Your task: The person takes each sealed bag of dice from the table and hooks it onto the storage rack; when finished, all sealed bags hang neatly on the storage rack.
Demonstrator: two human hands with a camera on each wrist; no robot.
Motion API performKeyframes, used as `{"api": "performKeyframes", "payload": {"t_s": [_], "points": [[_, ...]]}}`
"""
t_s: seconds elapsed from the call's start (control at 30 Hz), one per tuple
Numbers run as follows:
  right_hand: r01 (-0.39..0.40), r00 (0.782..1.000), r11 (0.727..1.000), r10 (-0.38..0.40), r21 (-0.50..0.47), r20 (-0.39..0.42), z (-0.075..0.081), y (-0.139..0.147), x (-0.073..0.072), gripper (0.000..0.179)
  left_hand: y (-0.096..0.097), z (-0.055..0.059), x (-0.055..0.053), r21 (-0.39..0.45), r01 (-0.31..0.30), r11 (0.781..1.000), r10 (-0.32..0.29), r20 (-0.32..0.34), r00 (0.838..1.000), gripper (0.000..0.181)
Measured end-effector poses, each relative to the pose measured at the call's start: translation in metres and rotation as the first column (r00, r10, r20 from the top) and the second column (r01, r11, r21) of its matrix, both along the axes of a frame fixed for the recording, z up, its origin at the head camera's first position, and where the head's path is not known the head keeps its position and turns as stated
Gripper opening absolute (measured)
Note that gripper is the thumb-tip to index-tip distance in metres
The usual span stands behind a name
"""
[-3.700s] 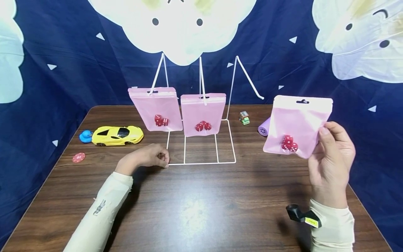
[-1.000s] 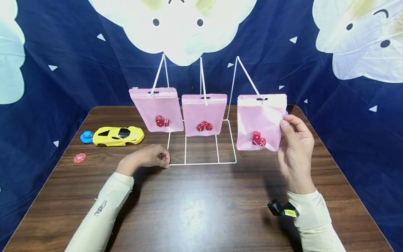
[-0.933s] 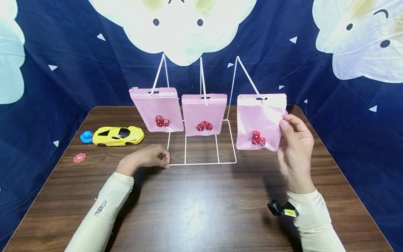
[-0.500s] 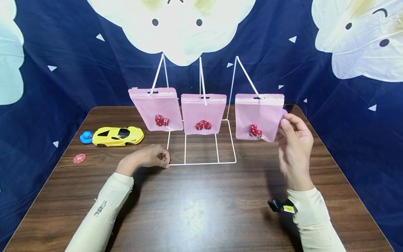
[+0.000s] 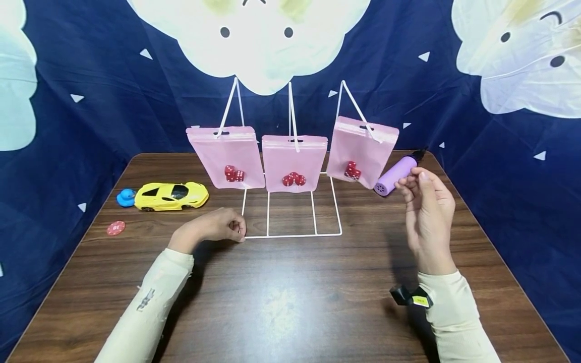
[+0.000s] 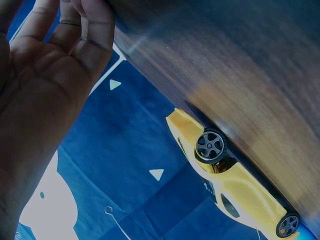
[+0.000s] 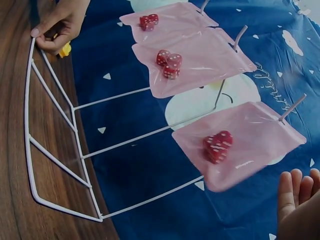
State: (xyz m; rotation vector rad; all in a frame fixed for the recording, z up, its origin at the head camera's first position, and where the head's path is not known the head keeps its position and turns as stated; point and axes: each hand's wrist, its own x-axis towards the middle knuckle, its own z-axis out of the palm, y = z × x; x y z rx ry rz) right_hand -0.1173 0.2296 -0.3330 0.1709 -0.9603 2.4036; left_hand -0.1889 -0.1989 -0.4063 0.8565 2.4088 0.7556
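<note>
A white wire display rack (image 5: 290,236) stands on the table with three hooks. From each hook hangs a pink zip bag with red dice inside: the left bag (image 5: 227,151), the middle bag (image 5: 295,159) and the right bag (image 5: 361,146), which hangs tilted. My left hand (image 5: 218,224) pinches the rack's front left corner, and in the right wrist view its thumb and finger (image 7: 50,27) meet at the wire. Beside the right bag, my right hand (image 5: 428,217) holds nothing, its fingers loosely bent and apart from the bag. Red dice (image 7: 218,146) show through the film.
On the left are a yellow toy car (image 5: 171,196), a blue rubber duck (image 5: 126,197) and a red poker chip (image 5: 115,228). A purple hand pump (image 5: 397,175) lies behind the right hand. A blue cloth backdrop (image 5: 386,60) hangs behind the table.
The right hand carried the right bag leftward onto the right hook and let go of it. The bag swung left and now tilts. The left hand stayed at the rack's corner.
</note>
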Motion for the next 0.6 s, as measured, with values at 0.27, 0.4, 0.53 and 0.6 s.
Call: {"api": "performKeyframes", "payload": {"t_s": [0.27,0.4,0.53,0.6], "points": [[-0.054,0.998,0.998,0.053,0.022,0.032,-0.001,0.0,-0.001,0.03,-0.001,0.002,0.001,-0.001,-0.009,1.0,0.009,0.001,1.0,0.012],[-0.094,0.994,0.993,0.091,0.065,0.059,-0.001,0.001,0.0,0.03,-0.003,0.004,0.0,0.017,0.017,1.0,-0.017,0.007,1.0,0.01],[-0.141,0.989,0.974,0.13,0.179,0.068,-0.001,0.008,0.003,0.03,-0.01,0.013,-0.002,0.027,0.045,0.999,-0.045,-0.03,0.999,0.003],[-0.17,0.985,0.955,0.159,0.241,0.066,0.0,0.014,0.004,0.029,-0.016,0.022,-0.002,0.017,0.031,0.999,-0.03,-0.071,0.997,0.008]]}}
